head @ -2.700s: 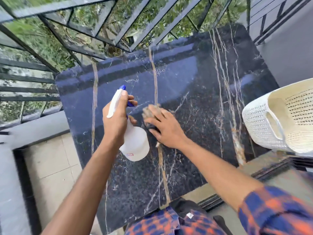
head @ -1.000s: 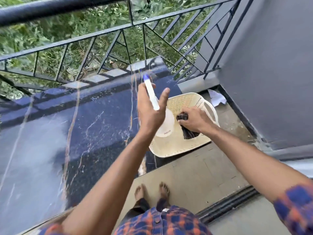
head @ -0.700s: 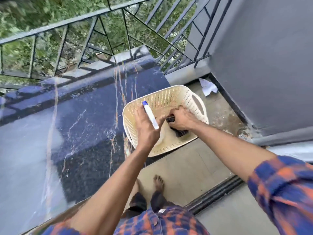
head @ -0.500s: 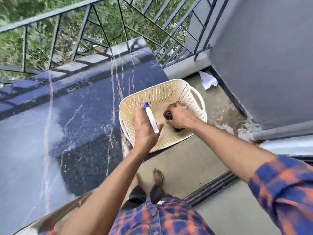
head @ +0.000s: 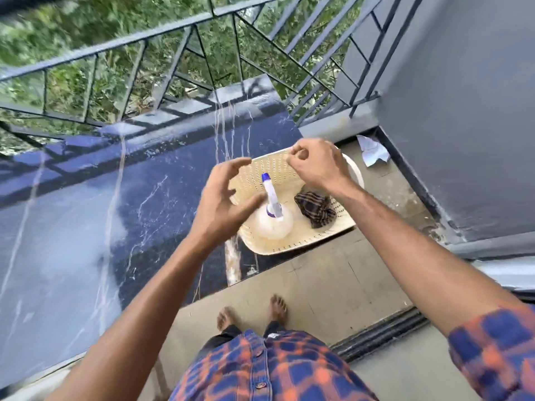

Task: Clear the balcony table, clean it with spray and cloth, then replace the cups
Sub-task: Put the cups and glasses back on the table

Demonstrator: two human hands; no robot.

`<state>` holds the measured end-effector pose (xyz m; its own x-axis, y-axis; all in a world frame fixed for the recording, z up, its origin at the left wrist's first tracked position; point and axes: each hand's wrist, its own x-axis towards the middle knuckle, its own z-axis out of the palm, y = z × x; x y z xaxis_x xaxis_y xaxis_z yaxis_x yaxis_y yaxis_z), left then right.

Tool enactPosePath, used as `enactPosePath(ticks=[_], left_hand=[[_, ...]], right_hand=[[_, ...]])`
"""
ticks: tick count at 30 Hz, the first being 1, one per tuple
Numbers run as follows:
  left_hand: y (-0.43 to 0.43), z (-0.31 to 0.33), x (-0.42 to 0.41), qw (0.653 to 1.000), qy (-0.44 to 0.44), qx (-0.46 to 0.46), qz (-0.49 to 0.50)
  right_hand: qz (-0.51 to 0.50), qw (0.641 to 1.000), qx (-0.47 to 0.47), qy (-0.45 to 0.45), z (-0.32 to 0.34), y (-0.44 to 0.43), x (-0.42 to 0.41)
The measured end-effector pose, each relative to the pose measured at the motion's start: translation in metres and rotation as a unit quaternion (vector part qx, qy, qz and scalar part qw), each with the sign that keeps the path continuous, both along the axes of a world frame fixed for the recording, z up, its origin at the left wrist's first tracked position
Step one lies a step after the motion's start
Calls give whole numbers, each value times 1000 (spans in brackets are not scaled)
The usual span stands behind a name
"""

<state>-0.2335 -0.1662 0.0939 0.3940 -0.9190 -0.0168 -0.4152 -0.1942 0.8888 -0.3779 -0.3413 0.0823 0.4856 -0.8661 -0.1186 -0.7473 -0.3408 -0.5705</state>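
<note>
The spray bottle (head: pixel 272 218) stood upright in the cream basket (head: pixel 292 244), just at three o'clock of the left hand (head: pixel 224 204), whose fingers were spread apart and held nothing. The checked cloth (head: pixel 315 208) lay crumpled at five o'clock below the right hand (head: pixel 314 164), loosely curled, empty. The basket sat beside the dark marble bench (head: pixel 115 204).

Left hand (head: pixel 223 204) spread, empty; right hand (head: pixel 314 164) loosely curled, empty; both forearms outstretched.
</note>
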Motion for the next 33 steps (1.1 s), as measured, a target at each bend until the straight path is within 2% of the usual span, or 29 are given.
enactPosePath(ticks=[3,7,13,19,23,26,27,29,33], left_hand=[[24,17,47,997,-25,-44,65],[91,29,111,981,-53,-63,177],[258,15,165,927,-54,-38,369],[452,-34,164,837,-16,17,546],[560,-94,148,734,35,61,676],[624,-152,130,639,118,100,754],[639,-172,123,612,158,118,766],[657,-205,107,580,214,167,768],[675,-245,92,564,239,237,754]], right_hand=[[61,997,-15,-43,40,8,48],[204,977,-45,-46,75,50,139],[443,895,-54,-18,72,195,263],[635,771,-37,37,12,393,346],[727,680,-6,96,-32,514,370],[768,625,14,141,-72,592,384],[776,612,17,154,-86,614,388],[780,600,25,176,-115,648,396],[771,589,15,243,-167,702,415]])
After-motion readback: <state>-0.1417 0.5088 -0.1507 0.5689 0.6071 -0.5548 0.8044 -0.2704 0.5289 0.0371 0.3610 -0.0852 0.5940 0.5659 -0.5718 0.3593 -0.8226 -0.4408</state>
